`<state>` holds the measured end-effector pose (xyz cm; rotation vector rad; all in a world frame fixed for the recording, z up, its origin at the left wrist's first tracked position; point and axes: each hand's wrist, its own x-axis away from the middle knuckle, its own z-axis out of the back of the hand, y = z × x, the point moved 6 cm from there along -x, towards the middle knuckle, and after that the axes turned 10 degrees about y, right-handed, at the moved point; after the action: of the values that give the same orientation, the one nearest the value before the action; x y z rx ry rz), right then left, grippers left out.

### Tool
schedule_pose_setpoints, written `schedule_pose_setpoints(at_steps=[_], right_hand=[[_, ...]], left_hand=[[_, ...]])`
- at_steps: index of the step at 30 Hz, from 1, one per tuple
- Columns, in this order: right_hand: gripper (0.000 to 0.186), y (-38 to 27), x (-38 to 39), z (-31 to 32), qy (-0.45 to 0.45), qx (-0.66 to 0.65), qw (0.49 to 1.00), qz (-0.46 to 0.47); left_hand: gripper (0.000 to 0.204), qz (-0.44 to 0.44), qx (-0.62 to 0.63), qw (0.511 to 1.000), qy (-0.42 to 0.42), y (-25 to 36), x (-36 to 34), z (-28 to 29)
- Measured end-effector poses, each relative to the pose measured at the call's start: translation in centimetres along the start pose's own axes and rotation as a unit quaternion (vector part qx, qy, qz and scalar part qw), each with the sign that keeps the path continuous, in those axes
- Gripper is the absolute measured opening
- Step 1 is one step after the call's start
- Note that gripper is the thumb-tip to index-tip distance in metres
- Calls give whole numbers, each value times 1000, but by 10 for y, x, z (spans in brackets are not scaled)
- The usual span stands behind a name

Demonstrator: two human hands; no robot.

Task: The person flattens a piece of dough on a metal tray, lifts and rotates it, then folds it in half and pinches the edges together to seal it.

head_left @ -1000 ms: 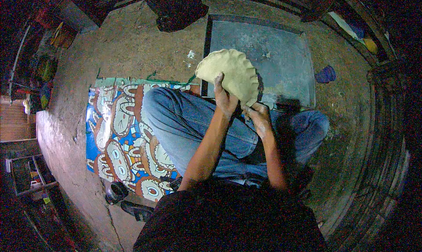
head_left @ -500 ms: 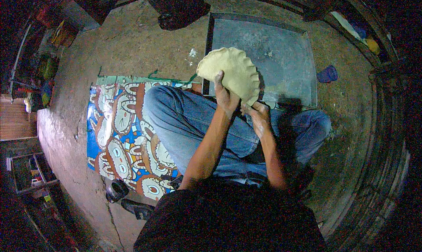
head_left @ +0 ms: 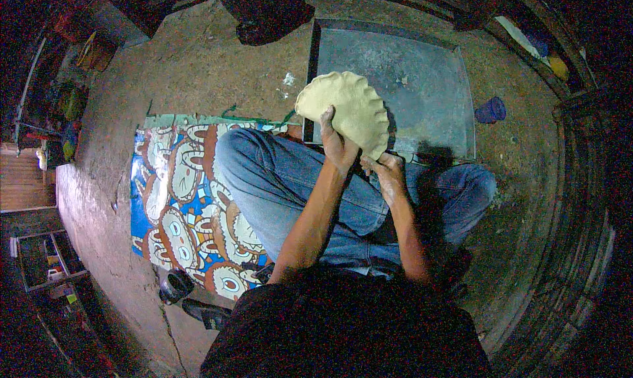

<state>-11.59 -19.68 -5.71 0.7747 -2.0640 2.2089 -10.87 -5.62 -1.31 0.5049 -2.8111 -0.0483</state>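
Head view: near the frame's centre, the right hand (head_left: 388, 172) pinches the lower corner of a dough half-moon (head_left: 346, 107) with a crimped edge, and the left hand (head_left: 339, 148) grips it from below, thumb on top, other fingers hidden. The dough is above centre, overlapping the left part of a grey tray (head_left: 422, 81). Denim-covered legs (head_left: 277, 187) spread below. A purple cup (head_left: 490, 110) is right of the tray; a patterned mat (head_left: 175, 229) lies left of centre.

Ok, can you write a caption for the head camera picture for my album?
Left hand holding a crimped dough half-moon, right hand at its near corner, a grey tray beyond.
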Motion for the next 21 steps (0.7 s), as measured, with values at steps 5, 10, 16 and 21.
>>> schedule_pose_setpoints(at_steps=[5, 10, 16, 21], right_hand=[[19, -14, 8, -3, 0, 18, 999, 33], [22, -7, 1, 0, 6, 7, 1000, 7], [21, -2, -1, 5, 1, 18, 999, 26], [23, -22, 9, 3, 24, 14, 998, 57]], left_hand=[[65, -21, -53, 998, 28, 2, 3, 0], [65, -18, -44, 998, 34, 1, 0, 3], [63, -15, -38, 999, 34, 0, 0, 2], [63, -26, -44, 998, 24, 2, 0, 1]])
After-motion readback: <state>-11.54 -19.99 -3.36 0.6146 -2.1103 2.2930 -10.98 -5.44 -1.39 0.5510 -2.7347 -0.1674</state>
